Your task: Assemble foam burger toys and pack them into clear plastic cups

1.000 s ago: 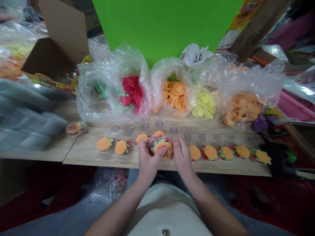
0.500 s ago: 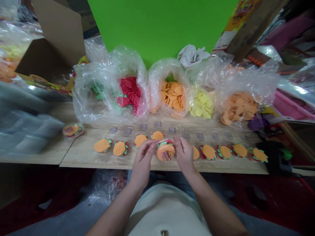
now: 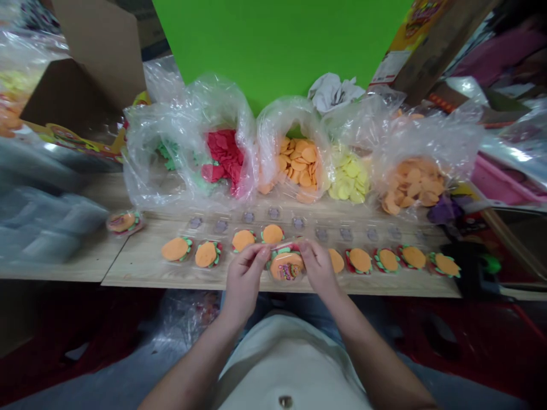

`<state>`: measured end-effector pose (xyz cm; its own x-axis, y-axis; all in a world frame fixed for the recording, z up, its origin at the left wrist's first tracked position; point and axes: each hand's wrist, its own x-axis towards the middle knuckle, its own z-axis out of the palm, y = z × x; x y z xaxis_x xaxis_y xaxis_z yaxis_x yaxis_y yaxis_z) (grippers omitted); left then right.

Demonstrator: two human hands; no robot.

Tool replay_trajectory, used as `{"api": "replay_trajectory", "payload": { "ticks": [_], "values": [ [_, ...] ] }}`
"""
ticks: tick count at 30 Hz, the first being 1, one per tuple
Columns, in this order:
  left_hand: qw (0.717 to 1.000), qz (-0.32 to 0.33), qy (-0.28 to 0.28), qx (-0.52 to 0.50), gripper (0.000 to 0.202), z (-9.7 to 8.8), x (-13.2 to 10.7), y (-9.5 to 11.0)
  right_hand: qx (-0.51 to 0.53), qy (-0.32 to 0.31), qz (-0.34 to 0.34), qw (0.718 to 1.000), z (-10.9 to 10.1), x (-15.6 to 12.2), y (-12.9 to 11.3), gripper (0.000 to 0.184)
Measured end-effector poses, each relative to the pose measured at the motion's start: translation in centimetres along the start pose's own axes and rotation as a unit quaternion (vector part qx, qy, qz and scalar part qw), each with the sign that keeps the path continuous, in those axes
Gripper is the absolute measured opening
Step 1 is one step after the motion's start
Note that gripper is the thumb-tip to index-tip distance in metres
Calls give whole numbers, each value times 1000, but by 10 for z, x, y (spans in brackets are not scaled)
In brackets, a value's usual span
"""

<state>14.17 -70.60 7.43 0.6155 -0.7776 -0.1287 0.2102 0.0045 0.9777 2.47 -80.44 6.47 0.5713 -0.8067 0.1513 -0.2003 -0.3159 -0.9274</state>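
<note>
Between my two hands is a clear plastic clamshell pack with a burger-shaped candy (image 3: 286, 266) inside; its orange top bears a printed label. My left hand (image 3: 247, 273) pinches the pack's left edge with thumb and fingers. On the other side my right hand (image 3: 318, 266) grips its right edge near the top. A row of similar burgers in open clear packs lies along the table, among them one orange burger (image 3: 243, 240) left of my hands and another burger (image 3: 359, 260) to the right. A packed burger (image 3: 123, 221) sits apart at far left.
Behind the row stand clear bags of red pieces (image 3: 226, 159), orange discs (image 3: 299, 162), yellow discs (image 3: 349, 176) and peach discs (image 3: 414, 182). An open cardboard box (image 3: 77, 108) and stacked clear trays (image 3: 47, 228) are at left. A green panel (image 3: 277, 45) rises behind.
My right fingers have closed in over the pack's upper right edge. The pack stays in nearly the same place between both hands, and the view has shifted slightly.
</note>
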Motion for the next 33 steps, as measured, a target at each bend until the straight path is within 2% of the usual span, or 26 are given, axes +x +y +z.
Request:
{"api": "replay_trajectory", "payload": {
  "ticks": [4, 7, 9, 11, 14, 16, 19, 22, 26, 28, 31, 33],
  "values": [
    [999, -24, -32, 13, 20, -2, -1, 1, -23, -98, -9, 995, -8, 6, -4, 34],
    [998, -62, -30, -15, 21, -5, 1, -2, -46, -113, -25, 992, -8, 8, -3, 35],
    [997, -73, -30, -18, 22, -6, 5, -4, -46, -86, -11, 995, -3, 8, 0, 36],
    [997, -72, -23, -15, 24, -5, 12, -7, -41, -31, 20, 998, 4, 8, 3, 36],
    [999, -43, 15, -16, 25, 0, 22, -9, -14, 68, 72, 995, 17, 3, 6, 34],
    [998, -18, 45, -27, 24, 5, 25, -9, 8, 111, 95, 989, 25, -3, 6, 34],
    [996, -3, 66, -65, 22, 12, 25, -7, 21, 140, 110, 984, 29, -9, 6, 36],
    [994, -30, 58, -92, 21, 13, 24, -3, 21, 125, 104, 987, 24, -5, 8, 37],
    [993, -95, 8, -72, 21, 6, 26, 13, 23, 84, 102, 991, 13, 7, 7, 39],
    [994, -99, -38, -38, 22, -1, 28, 25, 24, 54, 96, 994, 8, 12, 3, 39],
    [983, -83, -156, 55, 23, -10, 33, 44, -5, 6, 63, 998, 0, 19, -4, 39],
    [960, -100, -233, 115, 37, -13, 38, 52, -56, -38, 33, 997, -4, 27, -8, 38]
  ]
}}
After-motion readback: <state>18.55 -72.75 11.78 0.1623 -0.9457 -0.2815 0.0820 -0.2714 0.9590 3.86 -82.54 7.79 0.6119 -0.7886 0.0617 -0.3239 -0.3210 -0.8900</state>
